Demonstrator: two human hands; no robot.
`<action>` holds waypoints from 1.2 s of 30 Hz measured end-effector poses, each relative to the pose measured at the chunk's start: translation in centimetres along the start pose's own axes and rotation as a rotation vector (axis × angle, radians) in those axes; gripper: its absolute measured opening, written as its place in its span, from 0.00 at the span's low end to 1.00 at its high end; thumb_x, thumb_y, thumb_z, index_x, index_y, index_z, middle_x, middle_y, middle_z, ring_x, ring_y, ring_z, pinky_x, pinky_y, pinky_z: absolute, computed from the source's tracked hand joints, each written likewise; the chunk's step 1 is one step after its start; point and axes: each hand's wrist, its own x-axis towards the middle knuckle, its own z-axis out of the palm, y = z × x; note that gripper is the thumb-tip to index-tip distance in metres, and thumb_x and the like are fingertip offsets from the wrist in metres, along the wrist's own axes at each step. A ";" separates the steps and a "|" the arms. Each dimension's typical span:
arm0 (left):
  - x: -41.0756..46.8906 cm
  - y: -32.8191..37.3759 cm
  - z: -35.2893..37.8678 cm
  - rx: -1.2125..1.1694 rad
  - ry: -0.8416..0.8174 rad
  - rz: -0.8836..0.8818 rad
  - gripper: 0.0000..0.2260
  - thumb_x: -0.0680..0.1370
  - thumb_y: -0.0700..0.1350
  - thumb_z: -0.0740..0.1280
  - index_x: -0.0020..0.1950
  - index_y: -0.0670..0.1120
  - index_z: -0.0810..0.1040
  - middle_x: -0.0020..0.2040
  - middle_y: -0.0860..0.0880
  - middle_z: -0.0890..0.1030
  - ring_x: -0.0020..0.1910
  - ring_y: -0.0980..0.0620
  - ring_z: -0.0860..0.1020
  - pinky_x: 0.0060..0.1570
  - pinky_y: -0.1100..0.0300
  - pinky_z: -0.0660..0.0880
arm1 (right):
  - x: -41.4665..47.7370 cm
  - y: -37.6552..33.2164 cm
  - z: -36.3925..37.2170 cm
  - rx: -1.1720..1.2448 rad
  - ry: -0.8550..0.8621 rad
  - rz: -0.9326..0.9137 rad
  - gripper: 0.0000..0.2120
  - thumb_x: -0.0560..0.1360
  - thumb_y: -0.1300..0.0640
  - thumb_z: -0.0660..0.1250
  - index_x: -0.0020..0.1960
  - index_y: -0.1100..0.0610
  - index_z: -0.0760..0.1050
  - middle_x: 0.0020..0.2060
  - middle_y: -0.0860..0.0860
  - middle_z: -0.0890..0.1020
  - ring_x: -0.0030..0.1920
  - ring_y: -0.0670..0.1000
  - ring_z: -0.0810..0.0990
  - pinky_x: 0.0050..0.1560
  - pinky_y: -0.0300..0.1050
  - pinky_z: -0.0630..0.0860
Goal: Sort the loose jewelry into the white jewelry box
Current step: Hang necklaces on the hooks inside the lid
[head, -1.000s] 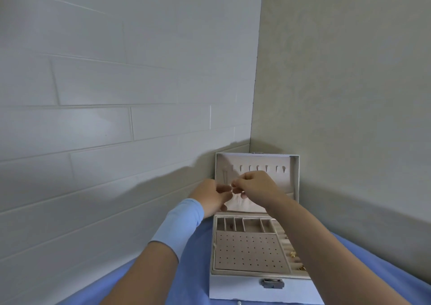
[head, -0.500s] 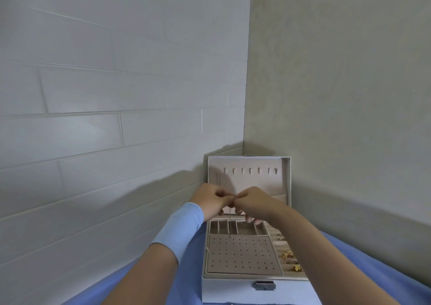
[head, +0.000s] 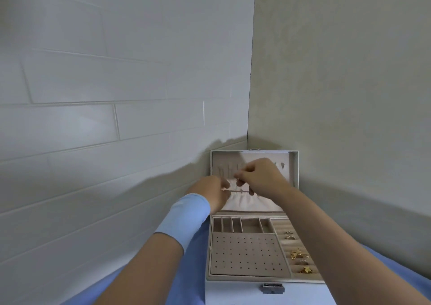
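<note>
The white jewelry box [head: 235, 293] stands open on a blue cloth, its lid [head: 294, 172] upright against the corner. My left hand [head: 213, 193] and my right hand [head: 261, 176] are raised in front of the lid's inner panel. Between them they pinch a thin chain [head: 235, 190], stretched almost level above the lid's gathered pocket [head: 247, 203]. The right hand's thumb and forefinger also pinch near the hooks at the top of the lid. Several gold rings and earrings [head: 298, 254] lie in the ring rolls at the tray's right side.
A perforated earring pad [head: 247, 253] fills the tray's front left, with small empty compartments [head: 242, 225] behind it. A metal clasp [head: 272, 288] sits on the box front. Walls close in at left and behind. The blue cloth [head: 193, 269] covers the surface.
Both hands have risen from the tray's back edge to the lid's panel. They have drawn apart, and the chain is now stretched between them.
</note>
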 end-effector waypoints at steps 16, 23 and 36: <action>1.4 -0.5 1.5 0.365 -0.047 0.098 0.16 0.79 0.51 0.64 0.66 0.50 0.75 0.66 0.49 0.70 0.59 0.43 0.76 0.58 0.49 0.76 | 2.8 1.4 2.1 -0.354 -0.058 -0.057 0.11 0.76 0.52 0.68 0.36 0.50 0.81 0.37 0.47 0.85 0.32 0.50 0.83 0.43 0.48 0.82; 1.3 -1.4 1.2 0.233 -0.044 0.114 0.17 0.76 0.52 0.65 0.65 0.53 0.76 0.65 0.51 0.74 0.59 0.46 0.76 0.59 0.50 0.75 | 1.8 0.9 2.5 -0.531 -0.109 -0.083 0.04 0.73 0.49 0.71 0.40 0.46 0.82 0.41 0.45 0.84 0.40 0.51 0.82 0.41 0.43 0.78; -6.7 0.8 -0.8 0.032 0.048 0.153 0.16 0.78 0.54 0.66 0.66 0.58 0.76 0.65 0.56 0.76 0.63 0.52 0.74 0.64 0.54 0.71 | -6.0 -1.6 -2.3 -0.273 -0.158 -0.168 0.06 0.76 0.57 0.72 0.51 0.50 0.86 0.44 0.43 0.85 0.47 0.43 0.82 0.52 0.42 0.80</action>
